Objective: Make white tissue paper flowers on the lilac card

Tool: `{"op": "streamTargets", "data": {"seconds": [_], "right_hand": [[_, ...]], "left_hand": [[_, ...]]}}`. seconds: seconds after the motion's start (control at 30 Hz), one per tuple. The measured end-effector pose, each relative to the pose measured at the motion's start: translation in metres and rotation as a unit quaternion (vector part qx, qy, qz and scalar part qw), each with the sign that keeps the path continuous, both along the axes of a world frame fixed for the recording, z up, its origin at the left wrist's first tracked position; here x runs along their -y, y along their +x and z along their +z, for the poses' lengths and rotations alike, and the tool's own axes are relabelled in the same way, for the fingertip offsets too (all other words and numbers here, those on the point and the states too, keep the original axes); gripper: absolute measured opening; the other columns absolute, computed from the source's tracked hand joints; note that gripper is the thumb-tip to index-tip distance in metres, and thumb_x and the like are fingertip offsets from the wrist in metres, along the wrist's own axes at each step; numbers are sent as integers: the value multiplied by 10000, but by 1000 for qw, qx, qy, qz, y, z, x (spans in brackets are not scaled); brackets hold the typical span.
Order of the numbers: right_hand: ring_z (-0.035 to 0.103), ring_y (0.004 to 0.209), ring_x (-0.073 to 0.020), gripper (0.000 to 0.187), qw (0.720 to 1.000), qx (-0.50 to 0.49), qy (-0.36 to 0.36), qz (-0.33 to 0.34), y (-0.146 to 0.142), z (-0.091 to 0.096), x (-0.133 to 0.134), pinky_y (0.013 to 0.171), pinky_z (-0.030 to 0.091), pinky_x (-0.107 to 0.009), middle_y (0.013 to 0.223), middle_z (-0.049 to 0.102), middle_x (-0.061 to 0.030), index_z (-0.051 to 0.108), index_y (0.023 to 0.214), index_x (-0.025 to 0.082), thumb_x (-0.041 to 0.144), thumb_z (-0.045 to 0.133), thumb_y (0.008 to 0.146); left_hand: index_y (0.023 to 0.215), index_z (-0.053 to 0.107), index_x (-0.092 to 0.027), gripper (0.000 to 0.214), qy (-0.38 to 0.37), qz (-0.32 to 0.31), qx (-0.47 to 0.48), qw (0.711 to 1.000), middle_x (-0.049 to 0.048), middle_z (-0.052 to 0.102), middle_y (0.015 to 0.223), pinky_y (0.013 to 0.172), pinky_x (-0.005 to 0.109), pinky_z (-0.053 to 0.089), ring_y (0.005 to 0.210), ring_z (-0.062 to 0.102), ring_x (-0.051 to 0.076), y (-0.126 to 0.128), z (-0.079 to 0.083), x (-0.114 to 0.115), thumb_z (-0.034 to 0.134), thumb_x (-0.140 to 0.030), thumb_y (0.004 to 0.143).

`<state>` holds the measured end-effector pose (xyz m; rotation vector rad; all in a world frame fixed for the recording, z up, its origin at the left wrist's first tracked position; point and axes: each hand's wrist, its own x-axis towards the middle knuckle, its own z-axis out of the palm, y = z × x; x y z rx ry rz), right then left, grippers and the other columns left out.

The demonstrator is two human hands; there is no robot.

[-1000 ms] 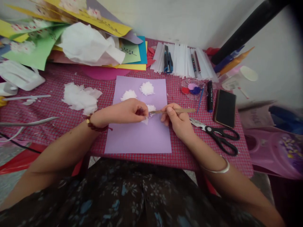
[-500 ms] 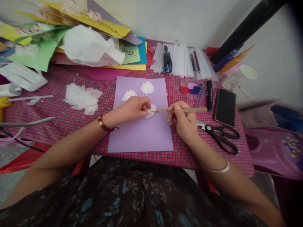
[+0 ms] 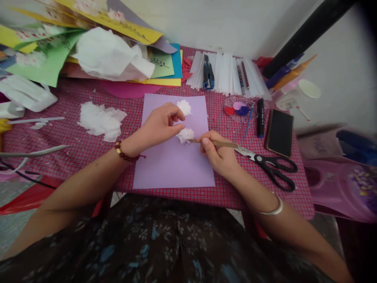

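A sheet of purple paper [image 3: 173, 169] lies on the table before me. On it, a ruffled white tissue flower [image 3: 185, 135] sits near the middle, and another tissue flower [image 3: 184, 107] lies above it. My right hand [image 3: 219, 155] pinches a thin brown wooden stick [image 3: 225, 144], whose pointed tip touches the right edge of the middle flower. My left hand [image 3: 159, 125] hovers just left of both flowers, thumb and forefinger apart with nothing between them. It covers the spot where a third tissue flower showed earlier.
Black-handled scissors [image 3: 273, 167] lie right of my right hand, below a phone [image 3: 279, 133] and a marker [image 3: 260, 118]. A paint palette [image 3: 235, 108] sits farther back. Torn white tissue [image 3: 101, 122] lies to the left. Coloured papers [image 3: 165, 74] and white sticks [image 3: 222, 74] line the back.
My left hand has drawn away from the middle flower, up and left, and its fingers have opened. My right hand has moved slightly left and down with the stick, which now slants.
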<state>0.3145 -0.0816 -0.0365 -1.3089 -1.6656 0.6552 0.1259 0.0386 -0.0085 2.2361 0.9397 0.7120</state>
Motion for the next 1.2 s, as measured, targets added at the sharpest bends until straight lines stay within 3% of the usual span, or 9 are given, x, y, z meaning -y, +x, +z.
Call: {"op": "streamTargets", "data": {"seconds": [0.2, 0.3, 0.43, 0.6, 0.73, 0.87, 0.97, 1.1, 1.2], "right_hand": [[515, 570, -113, 208, 998, 50, 18, -22, -1, 4, 3, 560, 381, -257, 655, 557, 25, 586, 841, 207, 281, 466, 994], [506, 560, -110, 230, 1000, 0, 9, -23, -1, 5, 4, 546, 389, -254, 643, 550, 27, 589, 869, 206, 319, 450, 1012], [510, 557, -105, 255, 998, -57, 5, -24, -2, 4, 4, 554, 407, -257, 633, 550, 32, 585, 867, 207, 357, 446, 1020], [507, 540, -99, 246, 993, -111, 19, -34, -4, 7, 3, 534, 415, -254, 630, 555, 35, 591, 866, 212, 356, 462, 1017], [495, 505, -99, 248, 984, -162, 41, -55, -3, 11, 3, 482, 397, -247, 595, 542, 41, 588, 853, 215, 359, 468, 1015], [501, 517, -97, 244, 988, -152, 12, -24, -3, 8, 2, 498, 404, -248, 611, 548, 38, 591, 863, 210, 352, 466, 1017], [498, 543, -98, 253, 994, -109, -14, 2, -2, 4, 1, 529, 402, -255, 632, 543, 35, 582, 858, 205, 354, 457, 1020], [495, 555, -104, 264, 998, -62, -23, -17, -1, 4, 1, 539, 384, -262, 626, 522, 35, 580, 860, 200, 361, 446, 1021], [497, 561, -107, 276, 998, -53, -17, -30, 0, 6, 1, 552, 391, -266, 624, 522, 34, 572, 844, 200, 369, 442, 1020]], "left_hand": [[780, 628, -147, 85, -54, 12, -12, 998, 7, 613, 761, 604, 240, 399, 645, 514, 101, -6, 0, -10, 604, -228, 777], [811, 643, -153, 99, -72, -78, -67, 992, 3, 608, 760, 613, 230, 398, 661, 526, 106, -10, 3, -7, 647, -226, 745], [920, 664, -164, 205, 0, -183, -118, 976, 24, 613, 889, 691, 244, 418, 765, 558, 129, -9, 1, 3, 686, -187, 718], [741, 618, -152, 55, 63, -130, -112, 983, 27, 583, 791, 650, 258, 381, 713, 527, 128, -2, -9, 4, 585, -134, 781], [696, 589, -154, 44, -14, -79, -80, 994, 1, 591, 711, 604, 241, 375, 647, 520, 110, -8, 4, -3, 603, -166, 736], [692, 588, -154, 72, -97, -43, -77, 991, -17, 583, 637, 553, 228, 359, 571, 486, 91, -16, 19, -6, 610, -220, 714], [690, 603, -156, 91, -134, -66, -92, 985, -18, 587, 624, 542, 222, 355, 566, 491, 92, -18, 22, -6, 612, -245, 704], [710, 639, -160, 124, -192, -149, -131, 961, -10, 610, 645, 556, 216, 369, 596, 521, 101, -19, 23, -3, 615, -281, 718], [729, 654, -154, 117, -180, -178, -144, 957, -7, 609, 643, 560, 215, 371, 595, 524, 100, -15, 19, -1, 612, -263, 722]]}}
